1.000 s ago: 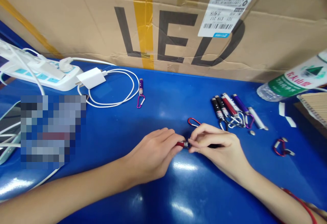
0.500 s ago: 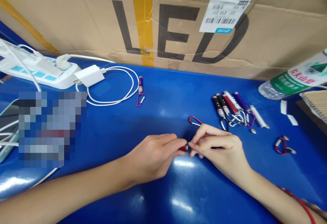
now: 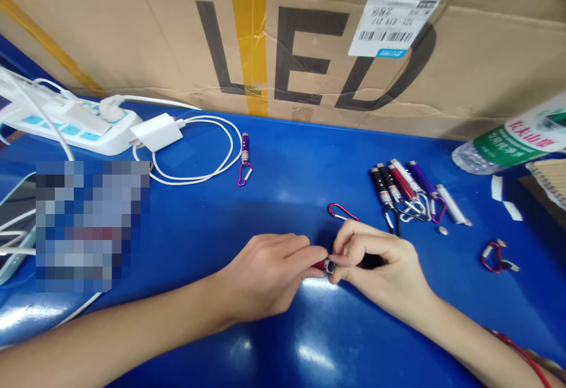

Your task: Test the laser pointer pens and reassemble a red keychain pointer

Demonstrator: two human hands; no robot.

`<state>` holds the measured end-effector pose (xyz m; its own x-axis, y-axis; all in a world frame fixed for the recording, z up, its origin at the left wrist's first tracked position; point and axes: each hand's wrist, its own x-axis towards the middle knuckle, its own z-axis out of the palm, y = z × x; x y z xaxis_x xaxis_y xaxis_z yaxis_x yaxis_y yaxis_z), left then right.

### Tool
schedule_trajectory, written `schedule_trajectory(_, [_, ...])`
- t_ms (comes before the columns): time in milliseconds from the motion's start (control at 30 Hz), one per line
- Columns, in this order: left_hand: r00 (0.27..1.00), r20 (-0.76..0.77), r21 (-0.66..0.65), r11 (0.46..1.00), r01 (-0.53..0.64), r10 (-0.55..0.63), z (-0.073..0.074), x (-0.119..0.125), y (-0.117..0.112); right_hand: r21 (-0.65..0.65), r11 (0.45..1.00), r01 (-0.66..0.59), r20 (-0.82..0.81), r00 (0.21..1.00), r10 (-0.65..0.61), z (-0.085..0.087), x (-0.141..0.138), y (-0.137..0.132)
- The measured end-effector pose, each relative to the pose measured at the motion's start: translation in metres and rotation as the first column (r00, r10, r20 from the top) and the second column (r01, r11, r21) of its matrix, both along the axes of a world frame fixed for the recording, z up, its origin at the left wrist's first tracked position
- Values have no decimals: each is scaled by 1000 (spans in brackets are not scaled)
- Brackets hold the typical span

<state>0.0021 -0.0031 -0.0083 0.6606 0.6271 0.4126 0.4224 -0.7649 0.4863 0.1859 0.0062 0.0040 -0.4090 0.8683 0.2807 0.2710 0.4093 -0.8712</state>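
Observation:
My left hand [image 3: 276, 267] is closed round a small red laser pointer [image 3: 319, 265], most of which is hidden in the fingers. From its right end a shiny metal end piece [image 3: 329, 266] sticks out, and the fingertips of my right hand [image 3: 375, 252] pinch at it. Just beyond the right fingers lies a red carabiner clip [image 3: 342, 211] on the blue table. Farther right, several laser pointers with clips, among them a black one [image 3: 382, 187], a red one [image 3: 401, 181] and a purple one [image 3: 422, 178], lie side by side. A silver tube [image 3: 450, 204] is beside them.
A button cell [image 3: 443, 230] and a red clip with metal bits [image 3: 492, 256] lie at right. A purple laser pointer [image 3: 245, 149] lies near a white charger [image 3: 158, 133] and power strip [image 3: 97, 134]. The cardboard box [image 3: 150, 40] stands behind; a bottle [image 3: 499, 146] lies right.
My right fingertips have shifted slightly on the end of the red laser pointer, and more of its metal end piece shows. My left hand keeps its hold. The view has moved a little.

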Motion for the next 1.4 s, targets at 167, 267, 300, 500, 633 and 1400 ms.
schedule_trajectory(167, [1000, 5, 43, 999, -28, 28, 0, 0, 1, -10, 1000, 18, 37, 999, -17, 0, 0, -1])
schedule_trajectory(267, [999, 9, 64, 997, -42, 41, 0, 0, 0, -23, 999, 30, 40, 999, -29, -1, 1, -2])
schedule_trajectory(300, [999, 9, 73, 996, -48, 47, 0, 0, -1, -27, 999, 33, 35, 999, -32, -2, 1, -2])
schedule_trajectory(500, [997, 16, 103, 992, -73, 72, -2, -1, -2, -3, 999, 35, 33, 999, -35, -4, 2, -2])
schedule_trajectory(633, [996, 31, 34, 996, -79, 78, -2, 0, -1, -11, 999, 36, 28, 999, -36, -3, 4, 0])
schedule_trajectory(1400, [1000, 23, 26, 1000, -3, 2, 3, -2, -1, -345, 925, 160, -11, 985, -175, -6, 5, -5])
